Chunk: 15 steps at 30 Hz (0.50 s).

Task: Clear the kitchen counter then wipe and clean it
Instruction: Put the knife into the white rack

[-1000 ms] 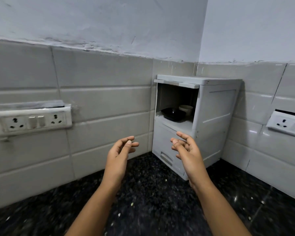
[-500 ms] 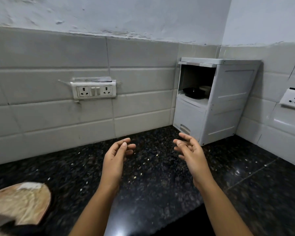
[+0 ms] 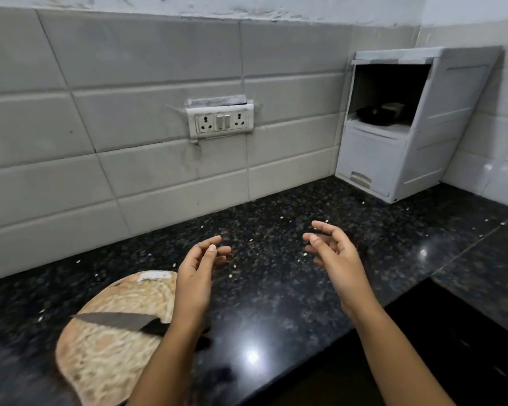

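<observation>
grey tiled wall runs behind a black speckled stone bench (image 3: 276,303), with a double socket plate (image 3: 220,121) set in the tiles. at the front left edge of the bench lies a round wooden chopping board (image 3: 112,353), its face scored and worn. a knife (image 3: 115,319) lies flat across the board, blade pointing left, its dark handle partly hidden behind the left forearm. the board looks stiff and fairly light, and is probably easiest taken by its rim once the knife is off it. the knife is best gripped by the handle, well clear of the edge.

the left hand (image 3: 197,273) hovers over the bench just right of the board, fingers loosely curved, holding nothing. pale crumbs (image 3: 230,276) are scattered across the middle of the bench, between the hands and on toward the wall. they are tiny and loose, so they likely call for sweeping or a damp cloth rather than picking. the right hand (image 3: 335,253) hovers about level with the left, apart from it, fingers relaxed and spread, empty.

in the back right corner of the bench stands a white plastic storage box (image 3: 408,136), its upper compartment open, with a dark bowl (image 3: 374,114) and a pale cup (image 3: 393,106) inside. those look breakable. the box seems hollow and light but bulky, so it probably needs both hands on its sides.
</observation>
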Motion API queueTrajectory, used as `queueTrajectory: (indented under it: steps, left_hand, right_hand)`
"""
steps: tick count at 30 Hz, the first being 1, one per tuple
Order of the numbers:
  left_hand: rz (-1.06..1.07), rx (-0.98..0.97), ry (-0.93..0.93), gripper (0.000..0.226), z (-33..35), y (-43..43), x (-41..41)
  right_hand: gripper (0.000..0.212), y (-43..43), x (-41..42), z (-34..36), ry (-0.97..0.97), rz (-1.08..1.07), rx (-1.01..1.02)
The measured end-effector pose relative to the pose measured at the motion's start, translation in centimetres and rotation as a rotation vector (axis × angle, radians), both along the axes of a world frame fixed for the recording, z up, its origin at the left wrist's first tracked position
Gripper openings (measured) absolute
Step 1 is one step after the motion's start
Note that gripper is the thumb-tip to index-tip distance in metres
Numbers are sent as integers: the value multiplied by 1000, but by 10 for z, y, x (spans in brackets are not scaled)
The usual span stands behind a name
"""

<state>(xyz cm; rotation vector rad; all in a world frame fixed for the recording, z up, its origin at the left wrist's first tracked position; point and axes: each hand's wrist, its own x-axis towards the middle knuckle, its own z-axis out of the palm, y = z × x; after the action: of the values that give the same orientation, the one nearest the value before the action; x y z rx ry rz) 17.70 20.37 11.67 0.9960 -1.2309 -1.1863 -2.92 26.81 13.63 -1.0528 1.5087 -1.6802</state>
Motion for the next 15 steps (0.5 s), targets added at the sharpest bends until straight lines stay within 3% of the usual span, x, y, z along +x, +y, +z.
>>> queueTrajectory:
  steps: [5, 9, 12, 15]
  left_hand:
    - [87, -12, -135, 19, -26, -4, 91]
    - [183, -23, -398, 17, -67, -13, 161]
    - [270, -32, -739, 30, -107, -13, 196]
    - [222, 5, -978, 38, -145, -6, 218]
  right_hand:
    - [19, -9, 76, -27, 72, 65, 39]
    - [18, -20, 125, -62, 192, 119, 140]
    - [24, -31, 157, -94, 439, 227, 269]
    - [45, -39, 189, -122, 839, 373, 351]
